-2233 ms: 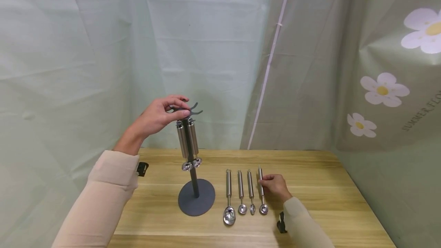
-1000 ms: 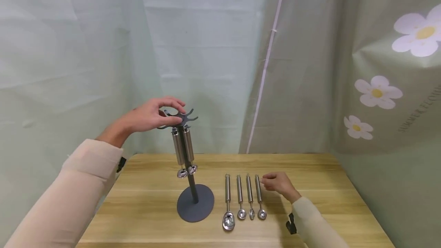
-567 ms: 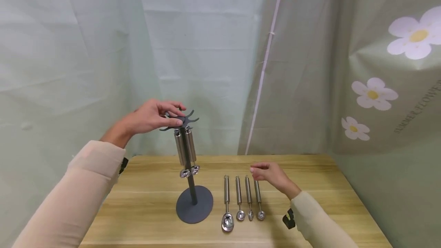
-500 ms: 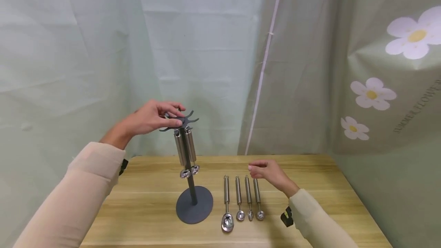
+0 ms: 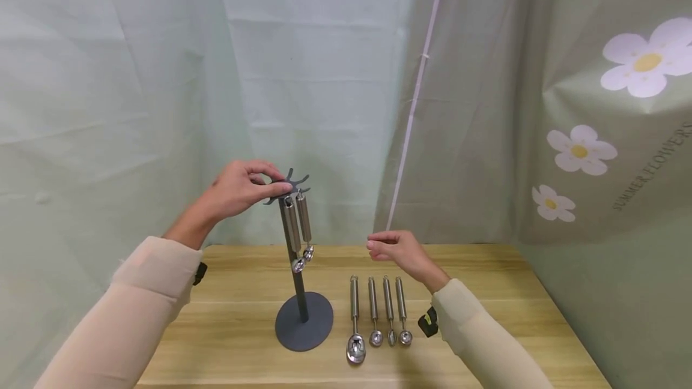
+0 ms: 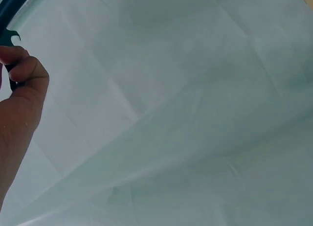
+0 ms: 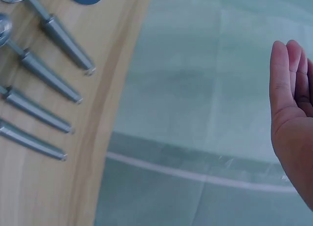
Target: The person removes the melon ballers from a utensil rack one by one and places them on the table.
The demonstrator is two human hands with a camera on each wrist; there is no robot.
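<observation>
A dark grey stand [image 5: 304, 329] rises from a round base on the wooden table [image 5: 486, 293]. Its hooked top [image 5: 292, 183] carries two steel scoops [image 5: 300, 227] that hang beside the pole. My left hand [image 5: 245, 188] pinches that hooked top, and the left wrist view shows its fingertips [image 6: 22, 69] curled on the dark hook piece [image 6: 10, 37]. Several more steel scoops [image 5: 378, 311] lie side by side right of the base, their handles [image 7: 49, 89] near the table's far edge. My right hand [image 5: 397, 251] hovers above them, open and holding nothing, its straight fingers [image 7: 288, 89] seen in the right wrist view.
Pale green curtains [image 5: 324, 77] hang close behind the table, and a flowered cloth [image 5: 594, 149] covers the right side. Bare wood lies left of the stand [image 5: 232, 317] and right of the scoops. Black wrist cameras sit on both cream sleeves.
My right hand let go of the rightmost scoop's handle and rose up and to the left. The left hand turned the hooked top, and the two hanging scoops swung round to the right.
</observation>
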